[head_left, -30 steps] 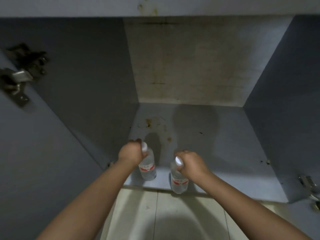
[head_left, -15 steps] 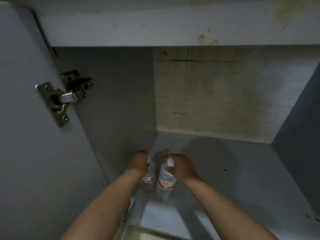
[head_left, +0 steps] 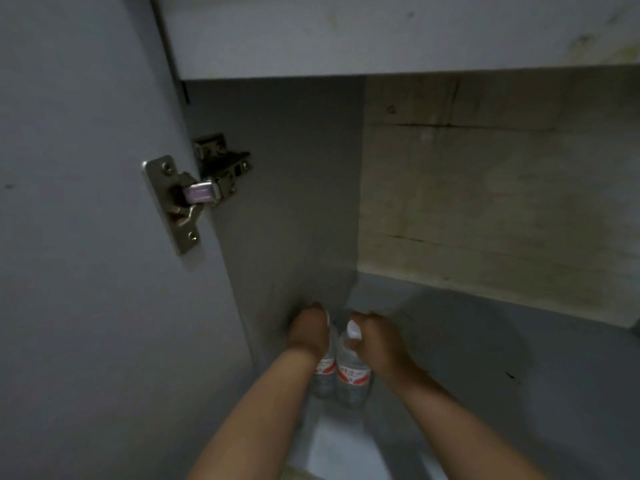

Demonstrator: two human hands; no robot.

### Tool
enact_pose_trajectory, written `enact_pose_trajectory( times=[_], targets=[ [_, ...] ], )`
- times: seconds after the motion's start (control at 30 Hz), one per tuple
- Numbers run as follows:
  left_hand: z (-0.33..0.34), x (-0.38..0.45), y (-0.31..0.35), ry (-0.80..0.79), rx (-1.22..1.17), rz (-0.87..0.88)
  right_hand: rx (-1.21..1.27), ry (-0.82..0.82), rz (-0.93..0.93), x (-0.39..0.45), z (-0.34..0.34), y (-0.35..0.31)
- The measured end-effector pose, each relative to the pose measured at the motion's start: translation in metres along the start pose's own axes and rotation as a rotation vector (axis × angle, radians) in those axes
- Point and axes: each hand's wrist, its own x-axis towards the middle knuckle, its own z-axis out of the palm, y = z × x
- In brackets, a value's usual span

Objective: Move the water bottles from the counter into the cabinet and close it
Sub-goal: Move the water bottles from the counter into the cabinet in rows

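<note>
Bottles [head_left: 352, 372] stand touching on the cabinet floor [head_left: 485, 358], each hand [head_left: 310, 329] [head_left: 375, 336] gripping one's neck.

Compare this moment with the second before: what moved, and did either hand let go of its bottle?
Both bottles went deeper and leftward: from the front edge of the cabinet floor, apart, to side by side near the left wall. No release: the left hand holds the left bottle at the top, the right hand the right bottle. The door stayed open.
</note>
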Motion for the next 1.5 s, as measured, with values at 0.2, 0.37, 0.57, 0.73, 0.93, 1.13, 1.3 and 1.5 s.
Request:
enact_pose_trajectory(
  times=[0.2,0.37,0.57,0.73,0.93,1.13,1.3,1.5],
  targets=[
    [-0.001,0.002,-0.001,-0.005,-0.023,-0.023,-0.083,-0.003,0.024,0.006,0.01,-0.003],
    [0.0,-0.007,0.003,-0.07,-0.047,-0.067,-0.006,-0.087,0.067,-0.004,0.015,0.001],
    [-0.01,-0.056,0.004,-0.081,-0.086,-0.031,0.17,-0.098,0.148,-0.051,-0.009,-0.011],
    [-0.04,-0.12,0.012,-0.071,0.032,-0.047,-0.2,0.148,-0.053,-0.104,-0.079,-0.039],
    [-0.141,-0.202,0.045,-0.238,0.132,-0.002,-0.251,-0.175,0.109,-0.158,-0.182,-0.093],
    [-0.285,-0.262,0.088,-0.163,0.145,0.06,-0.157,0.081,-0.033,-0.202,-0.316,-0.155],
    [-0.392,-0.276,0.14,-0.065,0.153,0.212,-0.1,0.288,-0.033,-0.219,-0.419,-0.173],
    [-0.465,-0.26,0.216,0.072,0.197,0.289,-0.147,0.459,0.059,-0.216,-0.523,-0.15]
  ],
)
